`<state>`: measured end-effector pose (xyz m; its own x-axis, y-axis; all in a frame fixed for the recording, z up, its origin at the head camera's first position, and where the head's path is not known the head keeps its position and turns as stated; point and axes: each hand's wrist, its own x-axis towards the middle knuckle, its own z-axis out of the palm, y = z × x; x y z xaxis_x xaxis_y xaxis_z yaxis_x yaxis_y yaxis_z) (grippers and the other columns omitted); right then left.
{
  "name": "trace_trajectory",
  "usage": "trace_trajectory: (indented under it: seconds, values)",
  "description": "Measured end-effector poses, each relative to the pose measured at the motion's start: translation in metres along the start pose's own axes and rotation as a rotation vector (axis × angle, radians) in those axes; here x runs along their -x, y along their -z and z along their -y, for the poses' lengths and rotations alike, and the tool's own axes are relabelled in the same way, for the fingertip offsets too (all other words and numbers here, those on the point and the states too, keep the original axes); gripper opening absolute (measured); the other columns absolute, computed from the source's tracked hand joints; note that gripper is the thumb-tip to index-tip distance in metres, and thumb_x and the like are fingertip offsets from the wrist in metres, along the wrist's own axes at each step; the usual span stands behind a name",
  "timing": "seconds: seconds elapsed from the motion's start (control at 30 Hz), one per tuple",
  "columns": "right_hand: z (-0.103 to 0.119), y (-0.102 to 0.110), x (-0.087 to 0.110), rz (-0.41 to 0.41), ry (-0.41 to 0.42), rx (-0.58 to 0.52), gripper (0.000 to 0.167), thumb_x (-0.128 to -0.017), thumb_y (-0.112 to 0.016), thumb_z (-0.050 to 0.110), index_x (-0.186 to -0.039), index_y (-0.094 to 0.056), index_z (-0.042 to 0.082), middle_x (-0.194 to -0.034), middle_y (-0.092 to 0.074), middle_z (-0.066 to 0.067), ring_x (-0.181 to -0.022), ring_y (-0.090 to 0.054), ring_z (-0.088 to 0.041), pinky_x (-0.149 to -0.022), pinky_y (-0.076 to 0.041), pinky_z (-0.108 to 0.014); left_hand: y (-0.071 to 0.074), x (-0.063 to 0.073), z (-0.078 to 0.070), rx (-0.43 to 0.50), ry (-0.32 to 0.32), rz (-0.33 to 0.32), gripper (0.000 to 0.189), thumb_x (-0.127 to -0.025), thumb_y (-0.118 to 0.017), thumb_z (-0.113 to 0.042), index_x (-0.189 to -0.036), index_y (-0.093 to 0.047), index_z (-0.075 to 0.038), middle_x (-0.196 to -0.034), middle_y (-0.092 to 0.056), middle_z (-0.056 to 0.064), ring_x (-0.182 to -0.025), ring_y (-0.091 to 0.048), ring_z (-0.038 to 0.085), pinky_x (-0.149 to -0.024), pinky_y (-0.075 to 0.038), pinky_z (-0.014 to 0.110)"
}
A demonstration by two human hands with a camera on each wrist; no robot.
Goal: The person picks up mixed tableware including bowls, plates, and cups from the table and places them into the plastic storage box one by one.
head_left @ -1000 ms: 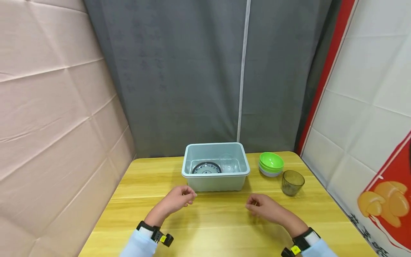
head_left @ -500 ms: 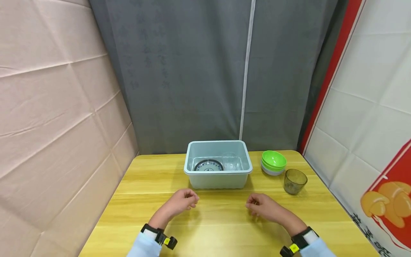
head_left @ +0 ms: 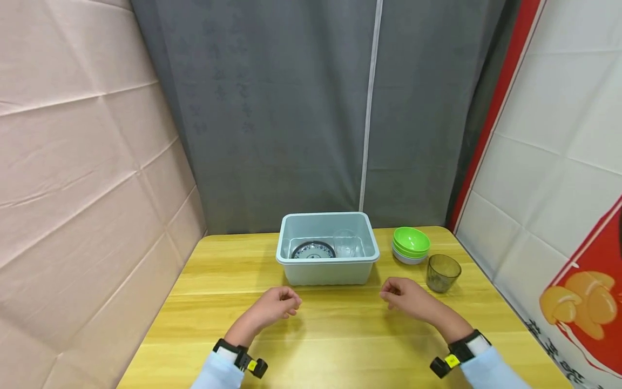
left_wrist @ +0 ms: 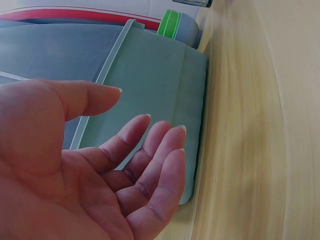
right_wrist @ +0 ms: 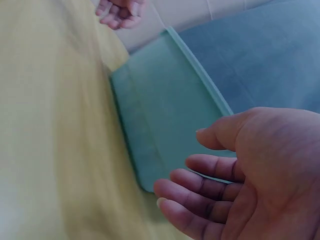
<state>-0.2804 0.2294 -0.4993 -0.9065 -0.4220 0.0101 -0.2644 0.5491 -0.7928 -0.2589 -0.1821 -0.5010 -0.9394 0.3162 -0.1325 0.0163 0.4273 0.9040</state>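
My left hand point(head_left: 273, 307) hovers over the table in front of the bin's left side, fingers loosely curled with nothing in them. My right hand point(head_left: 407, 297), also holding nothing, is off the bin's front right corner, near an amber glass cup point(head_left: 443, 273). Between and beyond the hands stands a pale blue-green plastic bin point(head_left: 328, 274). Inside it are a patterned plate or bowl point(head_left: 313, 250) with a dark rim and a clear cup point(head_left: 345, 244). Right of the bin sits a stack of bowls, green ones point(head_left: 411, 241) on a whitish one point(head_left: 408, 260).
The wooden table point(head_left: 320, 351) ends at a grey curtain point(head_left: 282, 119) behind the bin. A pale cloth wall point(head_left: 97, 189) rises on the left. On the right is a white panel point(head_left: 559, 124) with a red printed picture.
My right hand has moved slightly forward and to the right, toward the amber cup. My left hand shifted a little rightward at first, then held still. The view has shifted slightly.
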Motion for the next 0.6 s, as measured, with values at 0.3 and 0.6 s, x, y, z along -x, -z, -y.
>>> trace_trajectory:
  seconds: [0.3,0.6]
  values:
    - [0.000,0.064,0.008,-0.241,-0.107,0.079,0.025,-0.113,-0.064,0.025,-0.114,-0.069,0.000,-0.100,-0.072,-0.010,-0.090,-0.072,-0.024,-0.071,-0.059,-0.036,0.001,0.001,0.004,0.002,0.002,-0.007,0.024,-0.112,-0.064,-0.019,-0.119,-0.071,0.003,-0.109,-0.072,0.009,-0.096,-0.070,0.021,-0.092,-0.063,0.048]
    - [-0.033,0.123,0.003,-0.439,-0.077,0.388,0.020,-0.108,-0.067,0.014,-0.108,-0.071,-0.005,-0.099,-0.073,-0.018,-0.089,-0.068,-0.033,-0.077,-0.056,-0.048,0.004,0.003,0.009,0.011,0.016,-0.003,0.025,-0.112,-0.064,-0.018,-0.121,-0.070,0.004,-0.111,-0.072,0.012,-0.097,-0.070,0.022,-0.094,-0.063,0.048]
